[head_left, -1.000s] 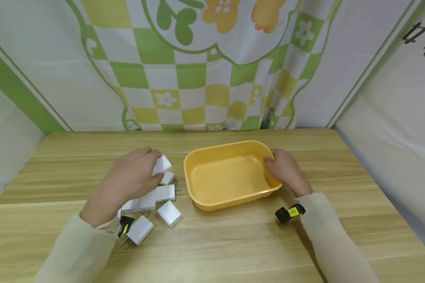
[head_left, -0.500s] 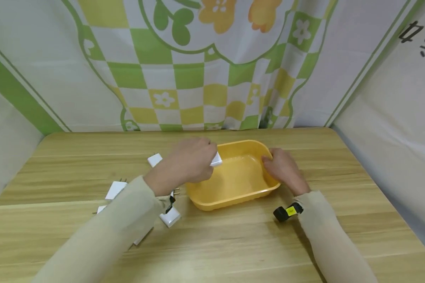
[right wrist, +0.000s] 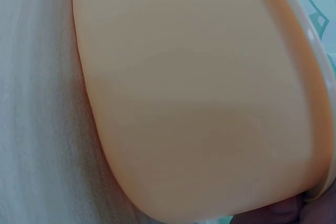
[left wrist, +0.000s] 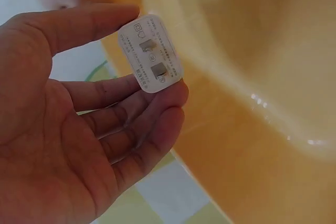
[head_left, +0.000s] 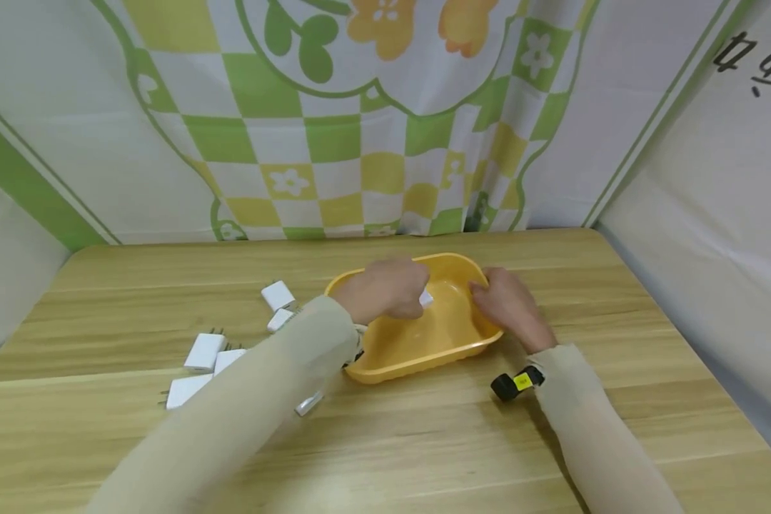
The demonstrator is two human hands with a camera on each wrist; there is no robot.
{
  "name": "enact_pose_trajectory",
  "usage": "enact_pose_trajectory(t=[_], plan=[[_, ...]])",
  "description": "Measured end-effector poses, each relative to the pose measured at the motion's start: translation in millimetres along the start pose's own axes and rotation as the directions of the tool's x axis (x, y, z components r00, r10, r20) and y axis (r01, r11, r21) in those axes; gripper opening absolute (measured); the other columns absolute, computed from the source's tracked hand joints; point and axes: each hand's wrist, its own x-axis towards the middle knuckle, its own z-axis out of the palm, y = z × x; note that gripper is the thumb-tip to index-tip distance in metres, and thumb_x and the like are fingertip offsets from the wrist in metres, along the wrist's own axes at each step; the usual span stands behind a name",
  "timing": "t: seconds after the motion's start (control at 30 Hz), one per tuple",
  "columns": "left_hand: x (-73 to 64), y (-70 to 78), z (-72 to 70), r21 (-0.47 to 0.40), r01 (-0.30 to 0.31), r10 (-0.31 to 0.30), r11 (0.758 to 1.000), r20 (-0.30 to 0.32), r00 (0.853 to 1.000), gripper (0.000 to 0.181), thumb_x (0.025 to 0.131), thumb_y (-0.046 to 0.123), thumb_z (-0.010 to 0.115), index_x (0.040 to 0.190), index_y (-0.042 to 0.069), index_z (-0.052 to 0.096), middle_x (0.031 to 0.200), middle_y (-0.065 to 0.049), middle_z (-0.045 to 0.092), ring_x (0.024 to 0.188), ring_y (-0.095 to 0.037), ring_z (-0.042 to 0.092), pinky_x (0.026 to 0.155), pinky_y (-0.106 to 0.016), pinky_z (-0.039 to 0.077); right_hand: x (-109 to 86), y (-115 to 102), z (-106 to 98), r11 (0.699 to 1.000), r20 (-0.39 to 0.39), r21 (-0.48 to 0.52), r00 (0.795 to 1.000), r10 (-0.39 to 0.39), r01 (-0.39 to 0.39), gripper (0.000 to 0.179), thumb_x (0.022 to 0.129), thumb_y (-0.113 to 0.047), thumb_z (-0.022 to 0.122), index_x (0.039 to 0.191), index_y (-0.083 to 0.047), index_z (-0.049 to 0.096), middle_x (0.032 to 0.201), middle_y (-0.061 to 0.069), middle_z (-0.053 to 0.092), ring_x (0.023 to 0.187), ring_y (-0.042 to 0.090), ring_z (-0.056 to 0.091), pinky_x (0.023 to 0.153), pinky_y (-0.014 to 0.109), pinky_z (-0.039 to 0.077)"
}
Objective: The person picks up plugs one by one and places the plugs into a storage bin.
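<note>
White charger (left wrist: pixel 151 56) pinched between thumb and fingers of the left hand (head_left: pixel 388 289), within the outline of the yellow basin (head_left: pixel 424 360) — height above its bottom hard to judge; basin's long axis runs roughly left-right, right hand (head_left: pixel 507 303) grips its right end; left wrist view shows prongs head view hides — other chargers (head_left: pixel 205 352) lie left

Basin rim (head_left: pixel 433 356) around free room

Beige sleeves (head_left: pixel 594 421) worn long, left cuff (head_left: pixel 343 323) creased, black sliver (head_left: pixel 355 362) glimpsed beneath, black strap (head_left: pixel 536 375) fastened by right cuff (head_left: pixel 557 360), rounded black camera (head_left: pixel 504 387) mounted on it, yellow label (head_left: pixel 522 381) marked in dark print
</note>
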Motion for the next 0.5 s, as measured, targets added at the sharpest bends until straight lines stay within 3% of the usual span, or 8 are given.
enact_pose_trajectory(t=[0.23,0.5], plan=[[14.4,11.4,6.2,-0.028,-0.015,0.015,1.0,-0.012,1.0,0.011,0.094,0.014,0.061,0.084,0.013,0.058,0.081,-0.002,0.054,0.076,-0.018,0.05,0.067,-0.031,0.046,0.7,1,0,1.0,-0.011,0.002,1.0,0.015,-0.015,0.027,0.101,-0.025,0.051,0.086,-0.005,0.062,0.073,0.009,0.059,0.066,0.024,0.057,0.059,0.035,0.043],[22.4,15.2,9.3,-0.116,0.022,-0.021,0.993,0.007,1.0,0.016,0.096,0.016,0.063,0.081,0.012,0.063,0.079,-0.002,0.06,0.069,-0.016,0.053,0.06,-0.028,0.046,2.0,1,2,1.0,-0.018,-0.005,1.0,-0.009,0.009,0.025,0.1,-0.023,0.052,0.086,-0.006,0.063,0.072,0.008,0.059,0.065,0.023,0.056,0.058,0.035,0.043]])
